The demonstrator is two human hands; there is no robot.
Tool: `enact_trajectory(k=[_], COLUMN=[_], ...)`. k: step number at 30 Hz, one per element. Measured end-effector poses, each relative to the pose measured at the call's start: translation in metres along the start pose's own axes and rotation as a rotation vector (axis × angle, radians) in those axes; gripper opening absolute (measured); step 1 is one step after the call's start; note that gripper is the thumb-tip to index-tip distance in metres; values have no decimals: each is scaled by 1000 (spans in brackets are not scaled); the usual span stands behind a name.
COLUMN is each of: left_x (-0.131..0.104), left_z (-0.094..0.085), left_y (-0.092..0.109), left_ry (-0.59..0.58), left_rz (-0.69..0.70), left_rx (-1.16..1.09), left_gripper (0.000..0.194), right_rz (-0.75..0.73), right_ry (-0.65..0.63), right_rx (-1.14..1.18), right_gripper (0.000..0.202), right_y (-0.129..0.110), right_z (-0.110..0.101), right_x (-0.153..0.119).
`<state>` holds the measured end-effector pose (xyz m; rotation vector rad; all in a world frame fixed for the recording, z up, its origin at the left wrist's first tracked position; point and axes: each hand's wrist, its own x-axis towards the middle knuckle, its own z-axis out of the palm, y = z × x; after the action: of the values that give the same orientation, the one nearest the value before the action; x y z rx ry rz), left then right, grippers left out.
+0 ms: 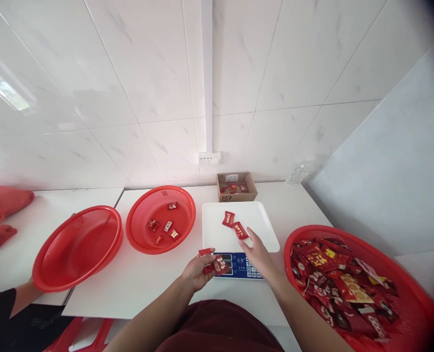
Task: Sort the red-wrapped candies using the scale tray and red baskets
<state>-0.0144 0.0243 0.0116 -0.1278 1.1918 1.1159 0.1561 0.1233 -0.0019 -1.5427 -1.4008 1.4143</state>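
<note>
My left hand (198, 271) is closed around small red wrapped snack packets (221, 265), just in front of the scale's keypad. Over the right part of the white weighing scale (261, 215), my right hand (256, 252) has its thumb and forefinger apart at the end of a red packet (240, 230). Whether the fingers touch that packet is hard to see. A second red packet (228, 218) lies beside it on the scale pan. The blue keypad panel (241, 265) shows partly between my hands.
A large red basket (418, 303) heaped with snack packets stands at the right. Left of the scale, a red basket (133, 215) holds several packets. Another person's arm (25, 295) holds a red basket (77, 249). Behind the scale sits a cardboard box (238, 197).
</note>
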Motion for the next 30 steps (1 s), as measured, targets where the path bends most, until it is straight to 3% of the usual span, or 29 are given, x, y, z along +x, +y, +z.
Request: enact_trajectory(k=[2,5,7,10,14,19,21,25,28,30], left_x=[1,0,-1,-4,-7,-11,-13,-15,-14,-14], left_z=[1,5,8,10,8,4,4,3,2,0], left_y=[-2,-3,-3,-2,0,-1,-3,-10,-14,-14], left_ry=[6,-10,-35,-34,49,38,-39,-280,-315,-277], left_rz=[52,139,170,163,119,87,74,46,39,36], left_rx=[-2,-2,10,33,50,108,185,394,457,433], left_gripper=[33,33,31,30,31,20,20,21,25,32], right_rz=[-6,148,182,165,173,-191,-219,-174,-155,-70], right_ry=[-137,-511,-619,-556,-359,-122,-170,-488,-577,-545], right_rx=[-61,45,127,174,188,-110,-195,-183,-164,-93], right_gripper=[49,50,51,41,40,43,38,26,14,11], right_y=[-4,-12,-14,-11,1,6,3,-4,-4,-1], right_z=[1,9,14,17,12,7,9,16,18,16], right_x=[-11,-33,-43,-40,-16,-1,-8,-31,-39,-35])
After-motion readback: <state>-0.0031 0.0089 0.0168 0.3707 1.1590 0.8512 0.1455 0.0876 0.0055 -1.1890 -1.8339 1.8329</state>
